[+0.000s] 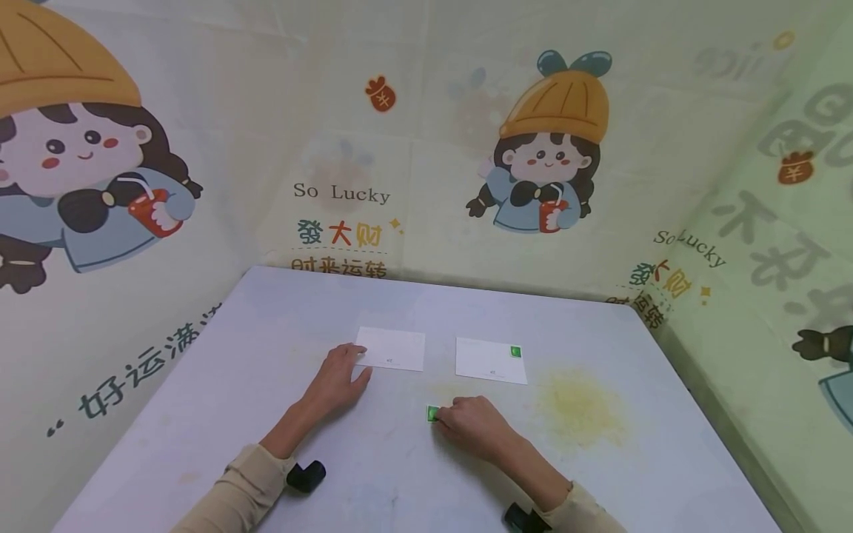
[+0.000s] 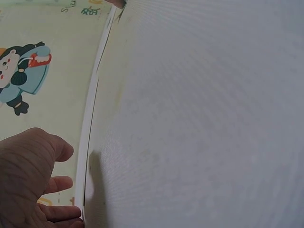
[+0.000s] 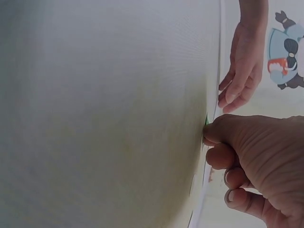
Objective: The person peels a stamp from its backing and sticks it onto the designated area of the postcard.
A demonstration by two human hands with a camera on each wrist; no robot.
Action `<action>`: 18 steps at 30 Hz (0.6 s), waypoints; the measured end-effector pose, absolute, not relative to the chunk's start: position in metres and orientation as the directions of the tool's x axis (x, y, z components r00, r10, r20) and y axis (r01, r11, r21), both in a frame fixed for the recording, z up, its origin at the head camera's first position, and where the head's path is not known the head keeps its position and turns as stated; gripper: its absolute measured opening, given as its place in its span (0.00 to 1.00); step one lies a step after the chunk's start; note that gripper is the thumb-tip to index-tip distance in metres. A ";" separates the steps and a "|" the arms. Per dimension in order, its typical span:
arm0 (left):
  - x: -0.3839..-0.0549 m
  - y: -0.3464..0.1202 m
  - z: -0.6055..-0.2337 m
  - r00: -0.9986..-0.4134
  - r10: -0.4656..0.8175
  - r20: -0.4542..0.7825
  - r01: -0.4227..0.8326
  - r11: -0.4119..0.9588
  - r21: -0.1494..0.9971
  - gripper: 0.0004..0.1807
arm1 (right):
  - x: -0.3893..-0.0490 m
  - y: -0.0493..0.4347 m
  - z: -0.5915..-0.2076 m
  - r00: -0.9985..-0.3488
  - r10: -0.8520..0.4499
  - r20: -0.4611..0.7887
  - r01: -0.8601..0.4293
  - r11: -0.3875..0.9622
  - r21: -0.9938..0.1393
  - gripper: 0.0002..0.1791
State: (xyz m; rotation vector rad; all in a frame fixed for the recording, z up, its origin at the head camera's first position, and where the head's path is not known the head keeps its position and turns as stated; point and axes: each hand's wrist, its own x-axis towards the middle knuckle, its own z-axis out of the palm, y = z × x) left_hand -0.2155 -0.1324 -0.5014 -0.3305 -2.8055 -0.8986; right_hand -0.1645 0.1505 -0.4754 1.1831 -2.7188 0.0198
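Note:
My left hand [image 1: 336, 383] rests its fingertips at the left edge of a blank white card [image 1: 393, 349], its thumb spread apart. Relaxed fingers show on this left hand [image 2: 35, 175] in the left wrist view. Nearer the body, my right hand [image 1: 476, 426] pinches a small green stamp [image 1: 432, 414] with a white border just over or on the table. From the side, the right hand [image 3: 256, 161] has thumb and forefinger together on the stamp [image 3: 206, 119], mostly hidden there. A second white card [image 1: 488, 361] lies to the right, bearing a green stamp in its upper right corner.
Both cards lie on a white table [image 1: 393, 474], which has a yellowish stain [image 1: 580, 407] at the right. Behind and beside it hang cloth walls [image 1: 426, 170] printed with cartoon figures and lettering. Black wrist devices [image 1: 306, 477] sit at both cuffs.

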 end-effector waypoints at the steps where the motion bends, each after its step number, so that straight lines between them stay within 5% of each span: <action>1: -0.215 -0.133 -0.501 -0.959 0.156 0.235 0.263 0.793 0.549 0.25 | -0.165 0.150 -0.475 -0.663 -0.731 0.159 -0.731 0.679 0.074 0.06; 8: -0.215 -0.134 -0.502 -0.955 0.161 0.247 0.275 0.792 0.546 0.25 | -0.165 0.146 -0.473 -0.615 -0.783 0.096 -0.745 0.616 0.254 0.07; 18: -0.214 -0.134 -0.502 -0.957 0.160 0.243 0.271 0.792 0.546 0.26 | -0.164 0.147 -0.470 -0.573 -0.812 0.108 -0.755 0.574 0.316 0.10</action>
